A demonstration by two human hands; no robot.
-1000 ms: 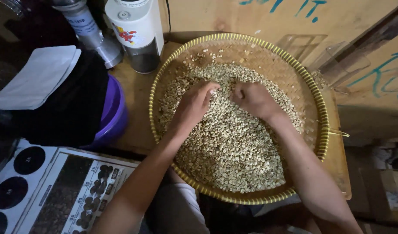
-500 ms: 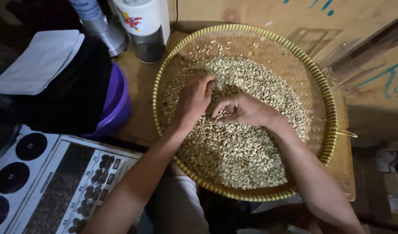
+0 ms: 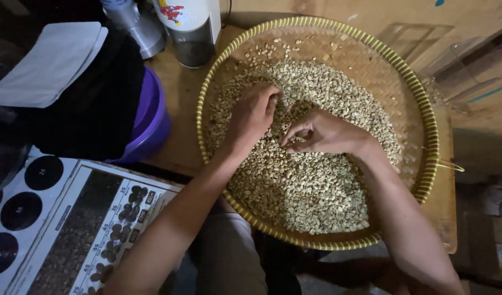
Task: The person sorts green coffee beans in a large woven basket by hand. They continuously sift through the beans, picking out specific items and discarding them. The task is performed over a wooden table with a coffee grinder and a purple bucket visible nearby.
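Note:
A round woven tray with a yellow rim (image 3: 429, 131) lies on a wooden table and holds a heap of pale green beans (image 3: 311, 186). My left hand (image 3: 252, 116) rests palm down on the heap, fingers curled into the beans near the tray's middle. My right hand (image 3: 322, 133) lies just to its right, thumb and fingertips pinched together over the beans; whether a bean is between them I cannot tell. The two hands are close but apart.
A purple bucket (image 3: 150, 117) covered by black cloth and a white sheet (image 3: 48, 64) stands left of the tray. A white-and-dark canister (image 3: 188, 27) and a metal cup (image 3: 137, 24) sit at the back. A printed chart (image 3: 70, 229) lies at the lower left.
My right hand has slid toward me and to the right, and its fingers have closed into a pinch. My left hand has stayed on the heap with fingers curling in.

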